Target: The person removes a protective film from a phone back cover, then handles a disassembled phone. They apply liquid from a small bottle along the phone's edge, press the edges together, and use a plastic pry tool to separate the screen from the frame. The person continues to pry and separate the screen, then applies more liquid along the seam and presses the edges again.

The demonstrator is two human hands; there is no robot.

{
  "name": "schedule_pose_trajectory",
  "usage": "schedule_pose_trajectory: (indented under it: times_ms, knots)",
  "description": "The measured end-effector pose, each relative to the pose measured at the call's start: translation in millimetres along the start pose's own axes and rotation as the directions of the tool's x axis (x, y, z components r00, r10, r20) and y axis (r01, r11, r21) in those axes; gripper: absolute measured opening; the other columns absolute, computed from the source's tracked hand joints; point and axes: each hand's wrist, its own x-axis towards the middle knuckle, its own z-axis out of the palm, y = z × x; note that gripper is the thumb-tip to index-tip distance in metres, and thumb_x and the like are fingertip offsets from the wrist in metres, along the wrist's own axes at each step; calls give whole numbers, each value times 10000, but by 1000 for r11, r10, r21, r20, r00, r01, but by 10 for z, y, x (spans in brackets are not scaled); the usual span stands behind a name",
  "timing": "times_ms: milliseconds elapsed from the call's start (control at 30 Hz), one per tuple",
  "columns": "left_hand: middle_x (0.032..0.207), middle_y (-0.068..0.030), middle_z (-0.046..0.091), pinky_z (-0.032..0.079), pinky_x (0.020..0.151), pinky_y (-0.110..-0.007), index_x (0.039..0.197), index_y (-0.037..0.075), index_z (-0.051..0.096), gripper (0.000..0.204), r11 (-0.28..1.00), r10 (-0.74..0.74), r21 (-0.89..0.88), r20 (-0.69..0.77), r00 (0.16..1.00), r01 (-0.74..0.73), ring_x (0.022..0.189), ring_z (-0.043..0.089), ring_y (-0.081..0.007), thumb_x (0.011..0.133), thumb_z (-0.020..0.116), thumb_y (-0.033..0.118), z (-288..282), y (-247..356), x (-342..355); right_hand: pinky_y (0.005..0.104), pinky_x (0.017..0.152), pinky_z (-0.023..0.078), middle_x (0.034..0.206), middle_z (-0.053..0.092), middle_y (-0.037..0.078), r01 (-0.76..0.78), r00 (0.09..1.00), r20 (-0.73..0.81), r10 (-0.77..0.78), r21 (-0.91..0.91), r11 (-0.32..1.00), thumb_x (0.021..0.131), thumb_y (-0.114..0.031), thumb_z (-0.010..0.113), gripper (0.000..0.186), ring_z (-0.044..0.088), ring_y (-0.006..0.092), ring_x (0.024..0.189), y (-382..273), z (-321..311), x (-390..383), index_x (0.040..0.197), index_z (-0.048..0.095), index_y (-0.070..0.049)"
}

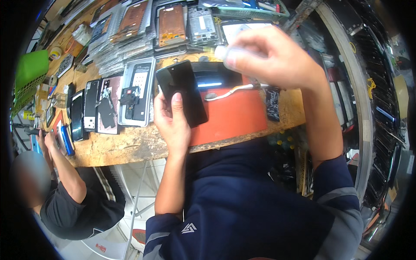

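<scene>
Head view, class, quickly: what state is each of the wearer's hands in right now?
Left hand: closed, holding a black phone.
Right hand: closed around a small whitish object, too blurred to identify.

A phone (pixel 182 93) in the left hand (pixel 171 123) is over the left side of a mat (pixel 242 112) on a workbench (pixel 117 148), a toothbrush (pixel 236 90) to its right, a tray (pixel 150 82) to its left and stacked panels (pixel 171 25) behind.
</scene>
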Motion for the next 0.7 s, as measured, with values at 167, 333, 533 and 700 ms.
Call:
schedule_pose_trajectory:
  times_ms: [167, 333, 533, 700]
  knots:
    - [1217, -76, 717, 524, 990, -287, 1296, -6, 624, 252, 1000, 3, 1, -16, 1000, -3, 1095, 649, -117, 1120, 654, 172, 6, -29, -6, 316, 833, 588, 1071, 777, 120, -87, 939, -316, 138, 172, 981, 993, -201, 771, 403, 721, 144, 989, 490, -99, 93, 1297, 640, 29]
    - [1256, -78, 703, 507, 1015, -294, 1300, -4, 623, 240, 996, 51, 72, -16, 999, -50, 1122, 636, -116, 1130, 631, 167, 15, -12, -12, 351, 902, 621, 1165, 748, 152, -20, 944, -326, 49, 90, 996, 921, -115, 844, 483, 742, 210, 1064, 1010, 483, 382, 1318, 598, 5]
    - [1255, -79, 706, 503, 1012, -289, 1350, -10, 599, 281, 999, 35, 20, -12, 999, -35, 1121, 637, -117, 1132, 627, 164, 17, -11, -32, 488, 993, 536, 1146, 646, 215, -51, 859, -492, -144, -360, 932, 831, -205, 888, 546, 655, 412, 1125, 967, 801, 468, 1278, 642, -9]
    - [1207, -63, 707, 518, 953, -281, 1369, -11, 595, 318, 996, 59, 69, 26, 998, -61, 1054, 632, -101, 1129, 640, 192, -18, -18, -22, 333, 780, 572, 966, 764, 116, 165, 857, -503, -116, 54, 985, 1011, -279, 766, 308, 719, 182, 856, 518, 448, 235, 1117, 745, 10]
